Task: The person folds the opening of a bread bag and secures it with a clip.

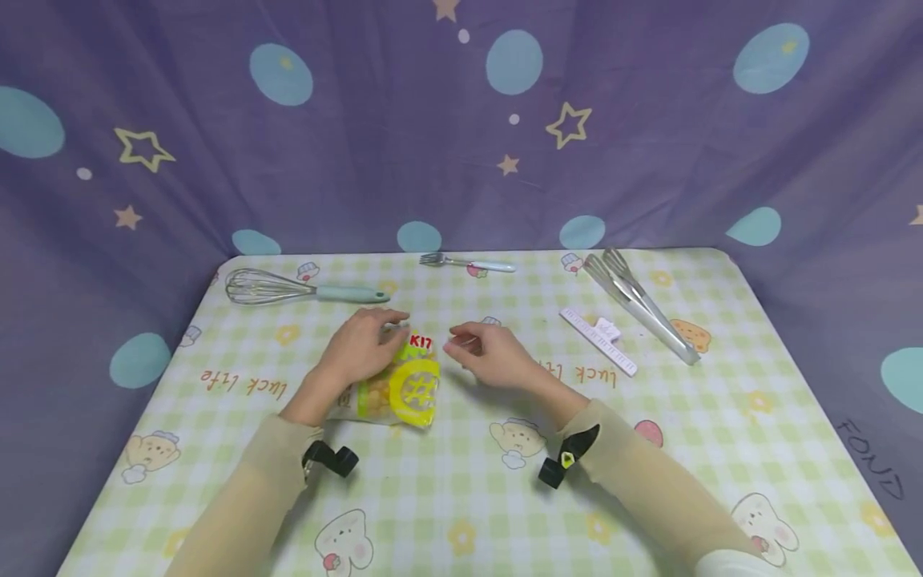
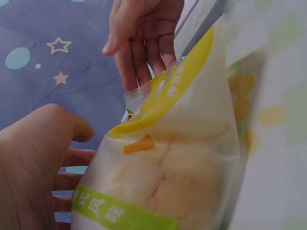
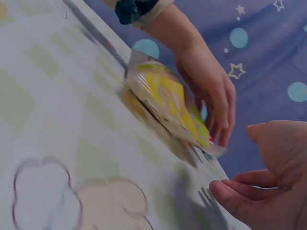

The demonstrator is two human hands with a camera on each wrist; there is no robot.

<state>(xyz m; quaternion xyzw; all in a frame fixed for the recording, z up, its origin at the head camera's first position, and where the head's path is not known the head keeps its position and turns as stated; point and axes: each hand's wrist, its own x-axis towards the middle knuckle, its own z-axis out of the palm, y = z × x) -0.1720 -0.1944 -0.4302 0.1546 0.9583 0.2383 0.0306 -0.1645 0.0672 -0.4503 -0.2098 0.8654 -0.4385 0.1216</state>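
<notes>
Snack bag (image 1: pixel 404 397), clear/yellow/green w/ red lettering, lay on desk (image 1: pixel 447 489) a bit L of ctr, btwn the two hands; rounded pale pcs showed thru the plastic in L wrist cam. L grip (image 1: pixel 362 346) was over the bag's far L side, relaxed & open, thumb well apart from fingers, which ran behind the bag's edge; couldn't tell if they touched it, but no pinch on it showed. R grip (image 1: pixel 493 354) was just R of the bag's far end, fingers loosely bent, thumb & fingertips apart, nothing held; head view showed a small gap btwn it & the bag. Both arms had beige sleeves (image 1: pixel 241 489) & a black wrist mount (image 1: pixel 330 459). Whisk (image 1: pixel 346 294) w/ mint handle lay far L, beyond L grip. Fork (image 1: pixel 472 264), pale handle pointing R, was nr the desk's far edge, approx ctr. White clip (image 1: pixel 600 343) lay R of R grip, on a slant; metal tongs (image 1: pixel 641 307) just beyond it, twd far R corner. Desk cover: green/white check w/ cartoon prints. Bkgd: purple curtain (image 1: pixel 382 160) w/ stars & blue spots.
</notes>
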